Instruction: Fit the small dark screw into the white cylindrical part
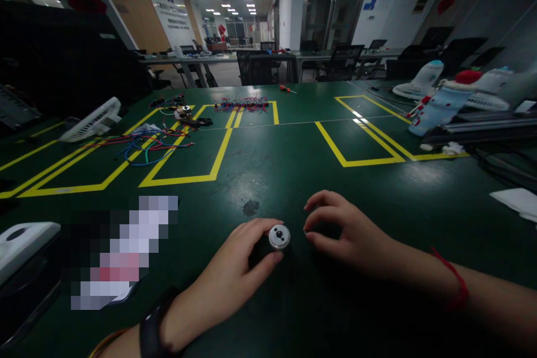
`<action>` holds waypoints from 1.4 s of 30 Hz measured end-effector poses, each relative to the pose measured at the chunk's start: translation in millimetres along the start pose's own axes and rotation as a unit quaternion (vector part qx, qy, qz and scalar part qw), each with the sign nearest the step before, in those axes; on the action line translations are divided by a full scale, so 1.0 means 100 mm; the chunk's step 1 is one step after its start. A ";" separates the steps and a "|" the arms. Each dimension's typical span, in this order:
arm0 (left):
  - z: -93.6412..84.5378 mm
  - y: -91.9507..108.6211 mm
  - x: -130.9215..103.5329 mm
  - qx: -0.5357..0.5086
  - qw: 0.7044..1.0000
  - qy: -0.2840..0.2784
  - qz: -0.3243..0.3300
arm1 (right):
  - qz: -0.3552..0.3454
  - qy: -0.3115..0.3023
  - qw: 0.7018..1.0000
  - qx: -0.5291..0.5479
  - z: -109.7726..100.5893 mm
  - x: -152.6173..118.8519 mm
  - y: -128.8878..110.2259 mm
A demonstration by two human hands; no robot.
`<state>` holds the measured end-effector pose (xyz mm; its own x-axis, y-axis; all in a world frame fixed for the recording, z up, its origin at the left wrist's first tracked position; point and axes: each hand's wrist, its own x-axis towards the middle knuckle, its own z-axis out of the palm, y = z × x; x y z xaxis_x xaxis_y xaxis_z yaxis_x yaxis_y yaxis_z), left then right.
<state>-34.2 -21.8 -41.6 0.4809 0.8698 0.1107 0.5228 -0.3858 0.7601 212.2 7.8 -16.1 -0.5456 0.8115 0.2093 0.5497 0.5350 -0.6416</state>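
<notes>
A small silvery metal cylinder (279, 237) stands on the green table, its round top face showing a dark centre and small dark holes. My left hand (240, 269) grips it from the left, with the index finger behind and the thumb in front. Just to the right, apart from the cylinder, is my right hand (342, 226). Its thumb and index finger are pinched together, and a tiny speck shows at the tips, too small to name. The other fingers of that hand are curled.
A screen-like device (126, 257), partly blurred out, lies to the left. Farther back are loose coloured wires (157, 145), a white fan (94, 120), a bundle of wires (243, 103) and an orange screwdriver (286, 89). A light blue bottle (440, 109) stands at the right.
</notes>
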 end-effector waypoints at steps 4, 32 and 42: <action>0.00 -0.02 0.00 0.004 1.000 -0.001 -0.009 | 0.006 -0.042 0.999 -0.031 0.10 -0.10 0.14; 0.04 -0.12 -0.03 0.005 1.000 0.010 -0.022 | 0.008 -0.051 0.999 -0.004 0.11 -0.15 0.16; 0.04 -0.07 0.00 0.001 1.000 0.008 -0.009 | -0.027 0.034 0.997 0.071 0.02 0.06 -0.07</action>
<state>-35.1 -20.3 -49.3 0.4600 0.8815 0.1065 0.5327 -0.3699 0.7612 203.6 8.0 -11.6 -0.5250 0.7988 0.2938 0.4227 0.5444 -0.7246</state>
